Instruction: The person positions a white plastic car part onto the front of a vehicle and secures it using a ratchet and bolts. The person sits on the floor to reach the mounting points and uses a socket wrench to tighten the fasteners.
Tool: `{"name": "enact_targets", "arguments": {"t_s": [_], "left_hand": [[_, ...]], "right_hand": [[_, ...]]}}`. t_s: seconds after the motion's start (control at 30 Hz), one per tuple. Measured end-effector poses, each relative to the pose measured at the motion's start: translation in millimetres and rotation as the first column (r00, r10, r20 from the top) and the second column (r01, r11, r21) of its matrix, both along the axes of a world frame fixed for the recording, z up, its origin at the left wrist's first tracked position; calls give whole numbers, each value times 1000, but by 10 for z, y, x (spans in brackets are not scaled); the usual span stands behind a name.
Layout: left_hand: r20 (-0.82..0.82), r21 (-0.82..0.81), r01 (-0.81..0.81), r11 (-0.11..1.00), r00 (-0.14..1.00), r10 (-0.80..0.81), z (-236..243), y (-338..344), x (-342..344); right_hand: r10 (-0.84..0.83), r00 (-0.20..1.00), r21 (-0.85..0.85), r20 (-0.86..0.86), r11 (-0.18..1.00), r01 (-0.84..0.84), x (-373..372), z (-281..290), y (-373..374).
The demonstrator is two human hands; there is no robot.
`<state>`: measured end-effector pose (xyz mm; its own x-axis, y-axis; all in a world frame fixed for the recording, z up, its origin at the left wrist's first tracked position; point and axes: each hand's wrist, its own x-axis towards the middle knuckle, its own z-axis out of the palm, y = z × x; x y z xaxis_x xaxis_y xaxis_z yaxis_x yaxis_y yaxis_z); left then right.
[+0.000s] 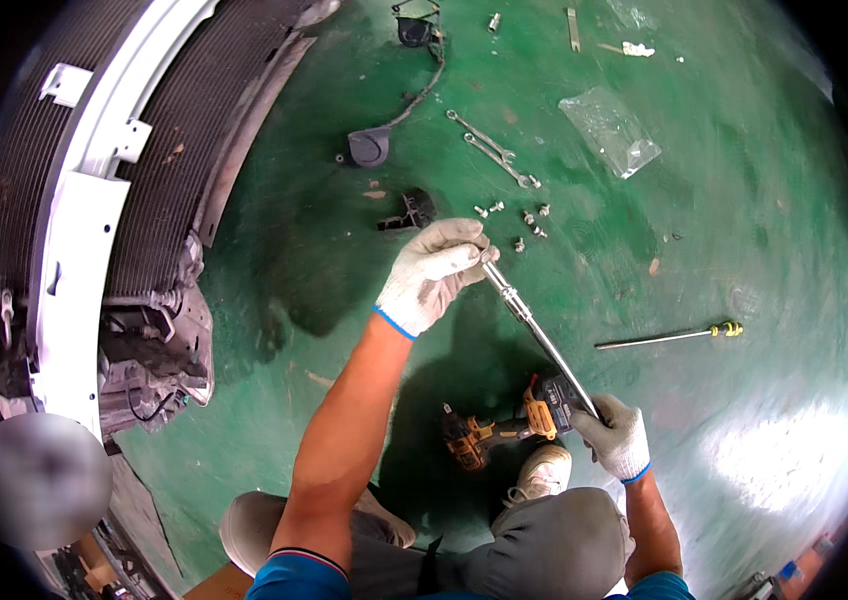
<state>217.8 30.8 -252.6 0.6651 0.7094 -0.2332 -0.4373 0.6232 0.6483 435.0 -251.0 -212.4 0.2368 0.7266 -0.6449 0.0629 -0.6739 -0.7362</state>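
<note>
two gloved hands share one long metal tool (555, 355), and its slant between them is the relation that matters most. its long axis runs from 11 o'clock, at the left hand (436, 275), down to 5 o'clock, at the right hand (616, 438). the left hand has its thumb and fingers pinched together at the upper end; whether a separate small piece sits in those fingertips, i cannot tell. the right hand is wrapped round the lower end, its fingers curled closed. a thicker collar (513, 301) on the tool lies nearer the left hand, at about 4 o'clock from its fingertips.

the tool is held in front of the person, above the green floor (764, 215). i judge that turning or sliding it would depend on both hands keeping to that slanted line, the left steadying and the right giving the force.

loose bolts (530, 217) lie at 1 to 2 o'clock from the left hand, which is the nearer one to them; two wrenches (487, 148) lie beyond, near 1 o'clock. the screwdriver (679, 339) is closer to the right hand, at 1 o'clock from it, while the cordless drill (484, 433) rests at 9 o'clock from that hand.
</note>
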Motion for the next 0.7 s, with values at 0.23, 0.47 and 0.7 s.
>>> {"name": "enact_targets", "arguments": {"t_s": [0.23, 0.47, 0.7], "left_hand": [[-85, 108, 96, 990, 993, -87, 538, 82, -311], [-186, 216, 81, 973, 982, -41, 966, 76, -430], [-95, 269, -36, 962, 993, 63, 1673, -28, -556]], "right_hand": [[58, 998, 124, -1, 991, -57, -204, 138, 9], [185, 974, 263, -132, 954, -145, -208, 300, 95], [209, 976, 323, -66, 930, -177, -220, 734, 282]]}}
